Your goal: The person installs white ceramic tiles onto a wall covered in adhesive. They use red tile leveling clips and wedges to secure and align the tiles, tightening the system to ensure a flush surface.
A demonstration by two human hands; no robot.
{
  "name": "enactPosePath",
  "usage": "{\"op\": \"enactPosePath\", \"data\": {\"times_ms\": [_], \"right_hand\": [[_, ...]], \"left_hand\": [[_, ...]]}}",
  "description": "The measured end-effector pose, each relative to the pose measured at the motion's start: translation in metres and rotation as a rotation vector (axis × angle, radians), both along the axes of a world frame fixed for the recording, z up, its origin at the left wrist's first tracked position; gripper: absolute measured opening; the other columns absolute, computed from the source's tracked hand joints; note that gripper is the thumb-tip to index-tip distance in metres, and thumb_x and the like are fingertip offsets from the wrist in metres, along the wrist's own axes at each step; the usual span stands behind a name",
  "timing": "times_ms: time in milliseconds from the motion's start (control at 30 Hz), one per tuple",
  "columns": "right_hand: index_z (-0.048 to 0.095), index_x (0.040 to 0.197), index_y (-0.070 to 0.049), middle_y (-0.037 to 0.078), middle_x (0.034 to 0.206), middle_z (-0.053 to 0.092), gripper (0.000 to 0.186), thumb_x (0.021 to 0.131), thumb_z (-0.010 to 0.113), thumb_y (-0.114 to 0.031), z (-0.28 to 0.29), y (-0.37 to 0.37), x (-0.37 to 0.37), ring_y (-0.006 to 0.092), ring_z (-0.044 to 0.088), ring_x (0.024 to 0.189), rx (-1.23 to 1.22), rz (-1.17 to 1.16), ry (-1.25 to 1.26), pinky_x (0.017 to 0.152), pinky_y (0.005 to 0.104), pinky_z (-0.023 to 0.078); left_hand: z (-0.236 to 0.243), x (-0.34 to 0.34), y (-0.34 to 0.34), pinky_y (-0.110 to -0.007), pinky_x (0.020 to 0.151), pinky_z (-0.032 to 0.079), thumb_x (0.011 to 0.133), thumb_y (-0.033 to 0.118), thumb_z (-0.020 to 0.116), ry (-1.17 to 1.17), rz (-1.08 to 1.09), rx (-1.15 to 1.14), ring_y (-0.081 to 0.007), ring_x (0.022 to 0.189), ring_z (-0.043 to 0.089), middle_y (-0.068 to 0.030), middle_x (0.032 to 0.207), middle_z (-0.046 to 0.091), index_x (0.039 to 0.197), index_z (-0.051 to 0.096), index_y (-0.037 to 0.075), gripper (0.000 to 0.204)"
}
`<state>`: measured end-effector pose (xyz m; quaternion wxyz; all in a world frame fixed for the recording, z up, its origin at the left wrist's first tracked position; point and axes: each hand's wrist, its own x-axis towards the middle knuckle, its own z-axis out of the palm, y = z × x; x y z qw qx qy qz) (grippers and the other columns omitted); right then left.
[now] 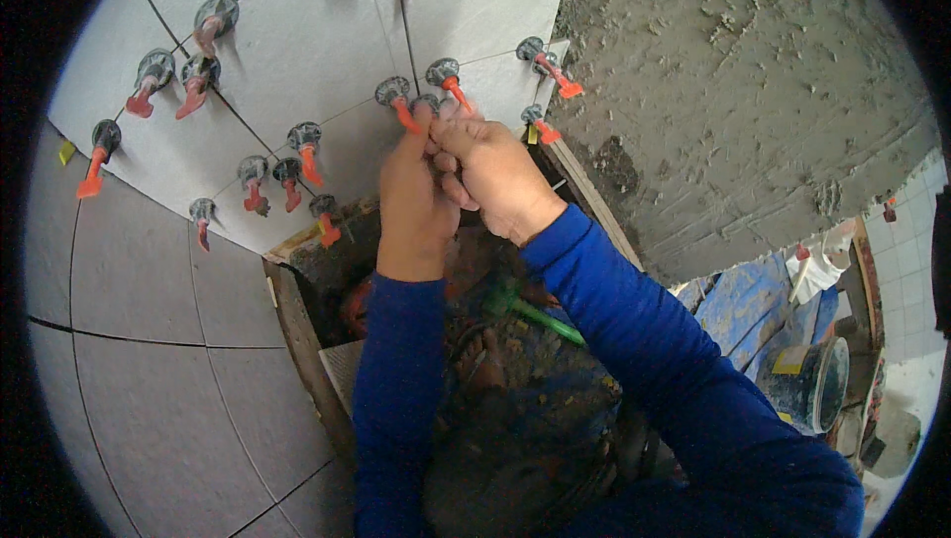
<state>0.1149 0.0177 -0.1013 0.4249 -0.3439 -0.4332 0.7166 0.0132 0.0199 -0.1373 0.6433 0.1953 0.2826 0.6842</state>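
My left hand (414, 211) and my right hand (500, 176) meet at the near edge of the light grey wall tiles (337, 43). Both have their fingers closed together at a tile leveling spacer (426, 103), whose black round cap shows just above the fingertips; its handle is hidden by them. Close on the left is another spacer with an orange handle (398, 102), and on the right one more (449, 80). Several more such spacers with red T-handles (198, 82) stand along the joints between the tiles.
Wet grey mortar (733, 112) with ridges spreads to the right of the tiles. Darker grey tiles (139, 270) lie at the left. Below my hands is an opening with wooden edges (297, 340) and a green-handled tool (540, 318). A bucket (807, 379) and blue sheeting (738, 310) are at the right.
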Motion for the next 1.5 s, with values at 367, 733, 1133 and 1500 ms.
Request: {"op": "enactPosePath", "data": {"times_ms": [367, 733, 1133, 1500], "right_hand": [[0.060, 0.096, -0.001, 0.000, 0.070, 0.054, 0.023, 0.104, 0.054, -0.022, 0.004, 0.003, 0.000, 0.0090, 0.044, 0.046, -0.060, 0.027, 0.101, 0.039, 0.0242, 0.028], [0.062, 0.094, 0.000, 0.000, 0.070, 0.054, 0.026, 0.104, 0.055, -0.023, 0.009, 0.001, 0.002, 0.0092, 0.043, 0.045, -0.029, 0.000, 0.021, 0.039, 0.0251, 0.029], [0.063, 0.090, -0.003, -0.001, 0.066, 0.051, 0.029, 0.105, 0.054, -0.025, 0.008, -0.001, 0.000, 0.0093, 0.040, 0.042, -0.052, -0.011, 0.009, 0.039, 0.0261, 0.028], [0.061, 0.094, -0.001, 0.000, 0.068, 0.052, 0.024, 0.104, 0.054, -0.022, 0.014, -0.003, -0.001, 0.0095, 0.040, 0.043, -0.079, -0.011, 0.051, 0.038, 0.0262, 0.027]], "left_hand": [[-0.040, -0.006, 0.016, -0.040, 0.113, 0.042, 0.108, 0.024, 0.044, -0.743, -0.508, 0.491, -0.0283, 0.130, 0.054, -0.0157, 0.135, 0.060, 0.133, 0.056, -0.003, 0.039], [-0.012, 0.003, 0.007, -0.031, 0.071, 0.054, 0.105, 0.034, 0.056, -0.479, -0.221, 0.158, -0.0142, 0.081, 0.063, -0.0017, 0.090, 0.065, 0.105, 0.066, 0.008, 0.027], [-0.021, 0.013, -0.014, -0.030, 0.058, 0.045, 0.108, 0.034, 0.044, -0.454, -0.178, 0.112, -0.0130, 0.075, 0.059, 0.0019, 0.089, 0.063, 0.119, 0.064, 0.011, 0.032], [-0.038, 0.002, 0.011, -0.036, 0.098, 0.050, 0.108, 0.029, 0.044, -0.677, -0.499, 0.522, -0.0212, 0.118, 0.059, -0.0089, 0.126, 0.064, 0.129, 0.060, 0.004, 0.036]]}}
